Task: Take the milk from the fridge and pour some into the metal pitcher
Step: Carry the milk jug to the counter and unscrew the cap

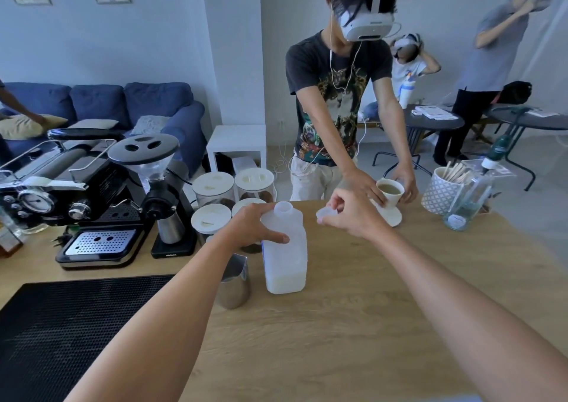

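A translucent plastic milk bottle [285, 260] stands upright on the wooden table [338, 324], its neck uncapped and a little milk in the bottom. My left hand [255, 225] grips its upper part from the left. My right hand [347, 214] hovers just right of the neck, pinching the bottle's white cap [325, 214]. The metal pitcher [234, 281] stands immediately left of the bottle, partly hidden behind my left forearm.
An espresso machine [70, 198], grinder [159, 186] and several white-lidded jars [212, 217] line the left back. A black mat [70, 334] lies front left. Across the table a person holds a cup [390, 191] on a saucer. A stick holder [442, 191] and glass bottle [470, 198] stand right.
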Demonstrator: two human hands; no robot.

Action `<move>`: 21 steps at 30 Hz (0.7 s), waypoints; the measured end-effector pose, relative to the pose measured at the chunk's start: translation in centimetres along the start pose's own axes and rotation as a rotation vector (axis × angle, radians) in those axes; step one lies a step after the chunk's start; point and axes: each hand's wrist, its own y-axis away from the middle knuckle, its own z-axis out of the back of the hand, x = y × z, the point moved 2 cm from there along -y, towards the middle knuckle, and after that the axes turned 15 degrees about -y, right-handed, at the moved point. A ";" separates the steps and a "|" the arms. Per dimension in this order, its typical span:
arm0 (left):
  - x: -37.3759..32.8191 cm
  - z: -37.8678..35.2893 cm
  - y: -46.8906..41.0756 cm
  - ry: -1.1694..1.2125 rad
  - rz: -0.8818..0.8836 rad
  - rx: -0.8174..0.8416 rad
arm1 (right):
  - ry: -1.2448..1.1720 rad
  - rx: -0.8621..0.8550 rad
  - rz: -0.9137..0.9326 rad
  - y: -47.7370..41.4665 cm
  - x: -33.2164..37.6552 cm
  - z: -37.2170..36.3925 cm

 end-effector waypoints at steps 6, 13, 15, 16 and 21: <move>0.2 0.1 0.0 -0.034 0.014 0.004 | -0.102 -0.017 -0.122 5.6 -6.5 -3.1; -0.2 0.2 0.0 -0.039 -0.004 0.012 | -0.174 0.127 -0.197 12.6 -13.3 -8.4; -0.2 0.3 0.0 -0.031 0.001 0.016 | -0.181 0.140 -0.212 13.8 -14.4 -9.5; -0.2 0.3 0.1 -0.024 0.002 0.020 | -0.177 0.146 -0.214 14.3 -14.9 -9.9; -0.7 0.6 0.5 -0.029 0.006 0.024 | -0.132 0.164 -0.213 15.1 -16.0 -10.7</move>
